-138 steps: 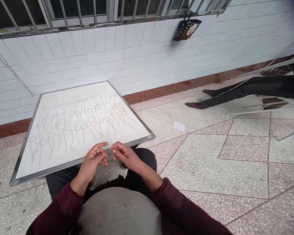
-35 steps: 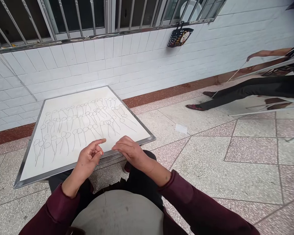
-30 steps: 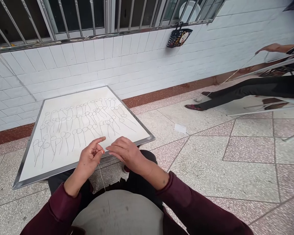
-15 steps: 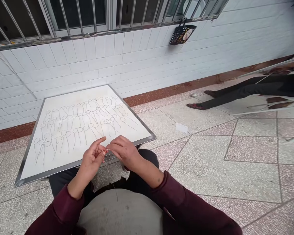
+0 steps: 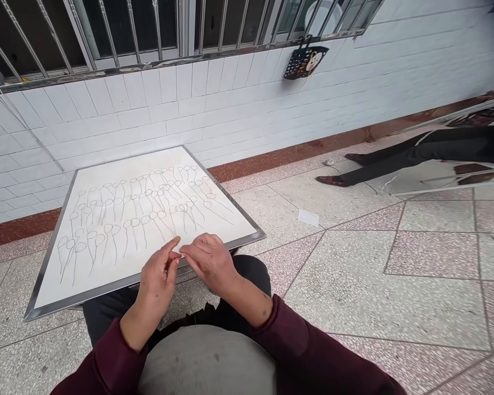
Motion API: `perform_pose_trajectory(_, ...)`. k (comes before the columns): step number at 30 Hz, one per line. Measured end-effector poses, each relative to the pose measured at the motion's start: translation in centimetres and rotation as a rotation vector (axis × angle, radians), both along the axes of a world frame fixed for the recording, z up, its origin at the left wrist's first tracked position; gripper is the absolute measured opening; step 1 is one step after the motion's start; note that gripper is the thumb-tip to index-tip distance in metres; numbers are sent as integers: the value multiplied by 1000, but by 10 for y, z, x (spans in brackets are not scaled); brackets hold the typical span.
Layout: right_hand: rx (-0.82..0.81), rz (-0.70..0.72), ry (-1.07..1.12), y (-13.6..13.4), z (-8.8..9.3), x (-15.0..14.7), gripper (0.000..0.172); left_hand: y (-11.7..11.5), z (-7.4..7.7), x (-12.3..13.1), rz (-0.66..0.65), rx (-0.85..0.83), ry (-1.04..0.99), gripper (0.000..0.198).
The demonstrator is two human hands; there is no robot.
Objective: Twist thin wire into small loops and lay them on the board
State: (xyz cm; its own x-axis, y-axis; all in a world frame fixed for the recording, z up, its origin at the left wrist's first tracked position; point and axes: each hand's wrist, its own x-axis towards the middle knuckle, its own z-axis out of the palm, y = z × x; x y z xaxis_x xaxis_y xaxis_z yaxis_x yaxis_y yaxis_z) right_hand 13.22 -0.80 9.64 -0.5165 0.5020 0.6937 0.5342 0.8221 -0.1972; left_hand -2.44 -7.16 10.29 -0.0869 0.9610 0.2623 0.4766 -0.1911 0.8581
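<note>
My left hand [image 5: 158,277] is held over the near edge of a white board, thumb and fingers pinched, index finger raised. Close on its right, my right hand [image 5: 211,260] pinches with thumb and forefinger, the fingertips almost meeting the left ones. A thin strand passes between the fingertips, too fine to follow clearly here. On the white metal-edged board [image 5: 107,288] lie several rows of thin dark looped strands [image 5: 134,222], each a small ring with loose tails.
The board stands by a white tiled wall [image 5: 156,131] under a barred window. A dark patterned bag [image 5: 306,61] hangs from the bars. On the speckled floor lies a white slip [image 5: 308,218]. Another person's legs [image 5: 378,159] stretch out at right, beside a second board [image 5: 427,175].
The strand's tail, which hung from my fingers to my lap, no longer shows clearly. My left hand has turned slightly and both hands sit a little lower in view.
</note>
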Motion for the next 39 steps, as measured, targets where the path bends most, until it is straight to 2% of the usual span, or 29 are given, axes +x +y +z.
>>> perform_pose_trajectory(3, -16, -40, 4, -1, 1, -4, 14, 0, -2, 5, 49, 10, 34, 39)
perform_pose_trajectory(5, -35, -55, 14, -1, 1, -5, 14, 0, -3, 8, 67, -24, -31, 40)
perform_pose_trajectory(10, -59, -13, 63, 3, 2, -3, 12, 0, -7, 13, -12, -62, -493, 45)
perform_pose_trajectory(12, -72, 18, 80, 4, 3, -1, 13, -1, -8, 13, -47, -68, -593, 45)
perform_pose_trajectory(19, -32, 49, 35, 3, 8, 2, 14, -3, -5, 7, -103, -188, -507, 49)
perform_pose_trajectory(24, -7, 79, 10, 7, 7, 4, 15, -4, -8, 11, -71, -203, -425, 54)
perform_pose_trajectory(34, 40, 75, -26, 12, 5, 5, 17, -12, -17, 16, -90, -190, -428, 57)
perform_pose_trajectory(39, 31, 31, -22, 19, 5, 10, 18, -15, -19, 14, -179, -264, -521, 70)
